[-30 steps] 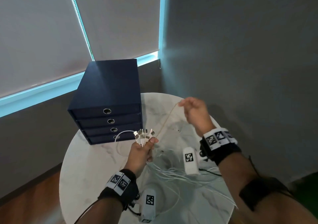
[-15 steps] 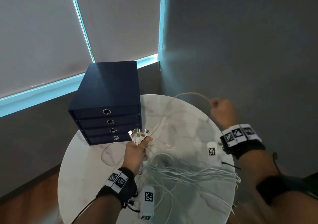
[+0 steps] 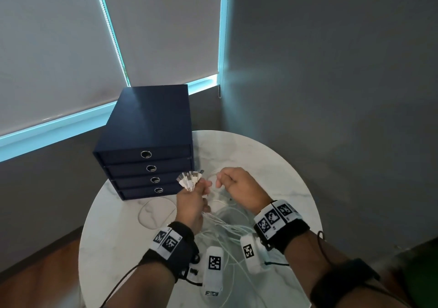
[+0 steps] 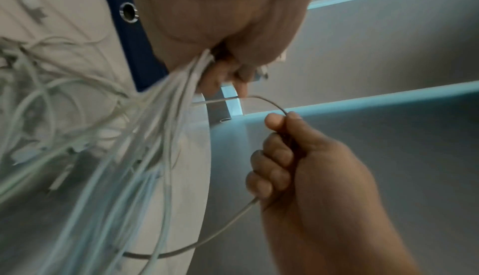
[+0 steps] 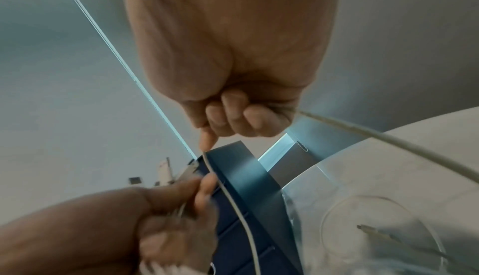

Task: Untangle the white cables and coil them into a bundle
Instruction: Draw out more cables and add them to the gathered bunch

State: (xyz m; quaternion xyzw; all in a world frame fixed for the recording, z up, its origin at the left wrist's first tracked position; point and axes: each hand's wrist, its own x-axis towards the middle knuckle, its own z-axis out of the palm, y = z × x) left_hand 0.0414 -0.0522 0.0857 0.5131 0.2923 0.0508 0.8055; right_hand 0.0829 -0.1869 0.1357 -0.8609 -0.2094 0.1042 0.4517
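So right now we've got all the USB plug ends fanned out above our left hand, which is clamped in a fist around the gathered white cables. We'd say that's the whole point of the grip: keeping every connector lined up at one end so the strands run parallel instead of re-knotting. Below the fist the cables drop down and spread loosely over the round marble worktop, between our two forearms, so most of the length isn't coiled yet.

Our right hand sits just beside the left, fingers curled around a single cable with the thumb pinching it on top. In the left wrist view that strand arcs from the left fist over to the right one, then trails out the bottom of the right fist back toward the pile. Looks to us like that hand is set up to strip one strand free of the rest.

The navy drawer box stands at the back of the worktop, touching nothing we're holding. One loose loop lies flat just in front of it.
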